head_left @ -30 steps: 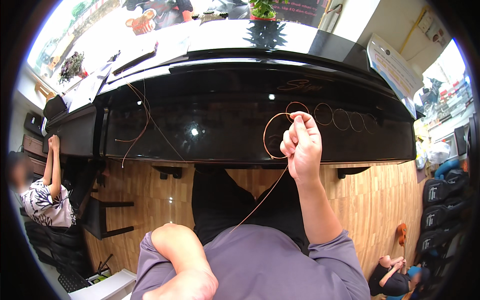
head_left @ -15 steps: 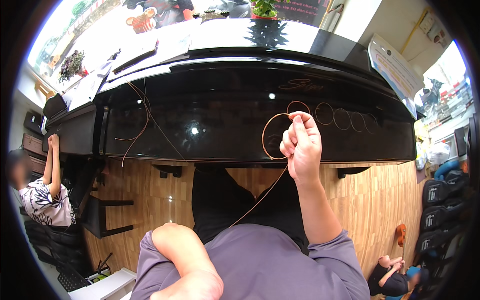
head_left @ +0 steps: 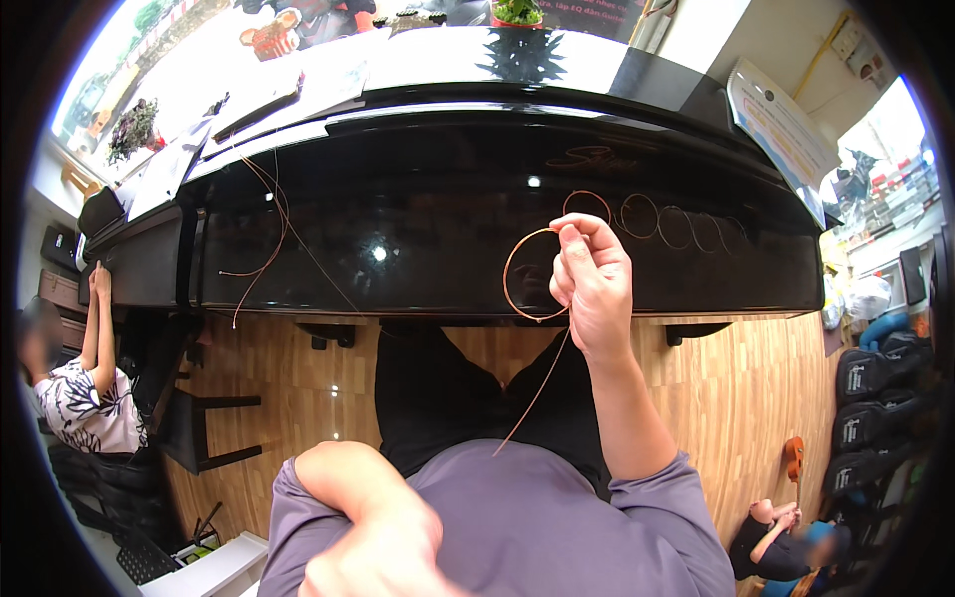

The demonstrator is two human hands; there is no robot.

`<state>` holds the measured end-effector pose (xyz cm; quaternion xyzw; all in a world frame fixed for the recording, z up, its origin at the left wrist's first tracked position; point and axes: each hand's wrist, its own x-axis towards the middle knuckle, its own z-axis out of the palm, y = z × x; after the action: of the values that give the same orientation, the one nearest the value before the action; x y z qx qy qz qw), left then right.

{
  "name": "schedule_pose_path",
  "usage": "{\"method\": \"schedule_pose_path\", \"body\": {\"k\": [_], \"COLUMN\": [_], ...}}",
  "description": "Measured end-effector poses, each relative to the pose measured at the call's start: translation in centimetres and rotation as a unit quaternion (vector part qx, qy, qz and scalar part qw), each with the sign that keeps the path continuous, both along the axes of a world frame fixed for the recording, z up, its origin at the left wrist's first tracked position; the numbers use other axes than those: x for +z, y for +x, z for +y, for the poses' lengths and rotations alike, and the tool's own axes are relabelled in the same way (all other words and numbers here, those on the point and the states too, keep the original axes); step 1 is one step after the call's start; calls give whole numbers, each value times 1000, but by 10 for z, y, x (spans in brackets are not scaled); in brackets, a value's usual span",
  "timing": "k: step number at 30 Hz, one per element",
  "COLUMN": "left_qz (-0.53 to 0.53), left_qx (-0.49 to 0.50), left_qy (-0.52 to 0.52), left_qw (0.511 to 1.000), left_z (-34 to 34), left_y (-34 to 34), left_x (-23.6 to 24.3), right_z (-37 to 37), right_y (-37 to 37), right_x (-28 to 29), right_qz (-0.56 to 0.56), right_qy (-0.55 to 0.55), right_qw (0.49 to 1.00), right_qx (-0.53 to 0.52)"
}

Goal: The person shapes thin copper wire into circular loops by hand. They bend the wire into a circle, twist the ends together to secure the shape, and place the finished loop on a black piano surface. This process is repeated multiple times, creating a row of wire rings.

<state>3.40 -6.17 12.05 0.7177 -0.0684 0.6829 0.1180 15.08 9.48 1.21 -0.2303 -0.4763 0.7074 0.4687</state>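
My right hand (head_left: pixel 595 274) is raised over the black piano's closed front. Its thumb and fingers pinch a copper-coloured instrument string (head_left: pixel 506 280), wound into a loop standing out to the left of the hand. The string's loose tail hangs down from the hand toward my lap, ending in front of my shirt. My left hand (head_left: pixel 383 567) is close to my body at the lower edge, its fingers blurred and partly cut off. Just beyond my right hand, several coiled strings (head_left: pixel 640 216) lie in a row on the piano (head_left: pixel 448 229).
Loose uncoiled strings (head_left: pixel 286 234) lie across the piano's left part. Papers and a potted plant (head_left: pixel 517 13) stand on top. At the left sits a person (head_left: pixel 95 388); at the lower right another person (head_left: pixel 786 537) is beside a small guitar (head_left: pixel 794 460). Black instrument bags (head_left: pixel 865 423) line the right side.
My left hand has moved down and inward toward the lower edge. The string's tail now hangs with its end in view. My right hand keeps its pinch on the loop.
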Motion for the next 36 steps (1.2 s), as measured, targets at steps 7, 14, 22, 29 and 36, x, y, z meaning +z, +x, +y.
{"method": "schedule_pose_path", "body": {"k": [7,14,22,29,36], "left_qz": [163,87,-145,102,197], "left_qx": [439,250,158,454,336], "left_qy": [-429,-599,-591,-439,-505], "left_qw": [773,756,778,769,770], "left_z": [72,86,92,83,89], "left_y": [-30,-30,-34,-40,-37], "left_x": [-52,-85,-101,-84,-82], "right_z": [-8,-7,-8,-4,-12], "right_y": [5,8,22,21,20], "right_x": [16,19,13,18,26], "right_qz": [-43,-81,-184,-242,-255], "right_qy": [24,-2,60,135,185], "right_qw": [993,993,977,960,949], "right_qx": [110,82,89,27,17]}}
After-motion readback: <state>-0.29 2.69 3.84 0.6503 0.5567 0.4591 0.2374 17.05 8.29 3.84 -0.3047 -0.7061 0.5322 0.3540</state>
